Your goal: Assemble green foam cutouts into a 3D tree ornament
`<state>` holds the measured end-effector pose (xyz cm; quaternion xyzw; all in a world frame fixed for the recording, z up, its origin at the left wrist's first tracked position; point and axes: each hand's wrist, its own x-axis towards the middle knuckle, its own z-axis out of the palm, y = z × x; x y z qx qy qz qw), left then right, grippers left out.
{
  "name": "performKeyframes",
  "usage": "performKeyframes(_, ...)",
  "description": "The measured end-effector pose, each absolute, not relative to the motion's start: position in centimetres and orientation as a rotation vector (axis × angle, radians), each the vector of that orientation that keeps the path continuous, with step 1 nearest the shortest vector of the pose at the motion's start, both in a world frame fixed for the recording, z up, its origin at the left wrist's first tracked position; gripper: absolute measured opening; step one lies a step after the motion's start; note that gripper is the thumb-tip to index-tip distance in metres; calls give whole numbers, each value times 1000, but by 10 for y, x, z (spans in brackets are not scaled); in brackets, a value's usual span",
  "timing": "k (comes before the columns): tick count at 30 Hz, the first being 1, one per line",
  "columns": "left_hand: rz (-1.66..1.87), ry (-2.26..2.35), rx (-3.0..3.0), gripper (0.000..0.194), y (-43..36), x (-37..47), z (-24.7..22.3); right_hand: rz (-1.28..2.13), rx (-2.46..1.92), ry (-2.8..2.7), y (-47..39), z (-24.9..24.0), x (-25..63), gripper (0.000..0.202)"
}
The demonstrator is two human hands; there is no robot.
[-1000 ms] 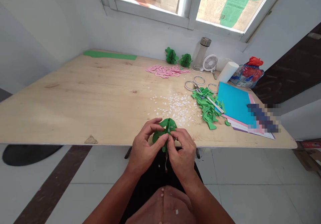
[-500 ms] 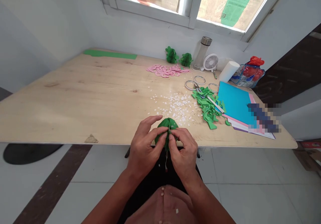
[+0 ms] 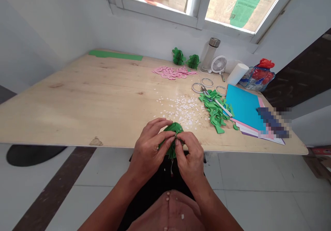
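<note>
Between my two hands, at the table's front edge, is a folded green paper decoration (image 3: pixel 173 127) made of several layers. My left hand (image 3: pixel 148 148) pinches its near middle with thumb and index finger, while the other fingers curve along its left side. From the right, my right hand (image 3: pixel 190 155) pinches the same spot, its thumb and fingertip almost touching those of the left. The part under the fingertips is hidden. Just beyond the hands, small white paper bits (image 3: pixel 187 108) lie scattered on the wooden table (image 3: pixel 103 99).
Green paper scraps (image 3: pixel 216 112) lie at right with scissors (image 3: pixel 205 91), a white pen (image 3: pixel 222 107) and tape rolls (image 3: pixel 207 82). Coloured sheets (image 3: pixel 244 106) are beyond. Pink cutouts (image 3: pixel 173 73), two green paper decorations (image 3: pixel 178 56), a bottle (image 3: pixel 210 55) and a small fan (image 3: pixel 218 64) stand behind.
The green paper decoration has turned slightly, and its front split looks more closed now. My left fingers have shifted a little over its top left. The whole view has moved slightly.
</note>
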<state>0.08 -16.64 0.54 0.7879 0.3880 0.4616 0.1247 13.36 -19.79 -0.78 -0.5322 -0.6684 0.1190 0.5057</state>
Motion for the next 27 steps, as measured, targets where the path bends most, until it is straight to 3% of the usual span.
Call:
performKeyframes(15, 1251, 1173, 2212, 14, -166, 2, 9, 502, -1341, -1539, -199, -3, 133, 13)
performKeyframes(27, 1359, 1302, 1401, 19, -159, -7, 0, 636, -1419, -1335, -195, -2, 134, 12)
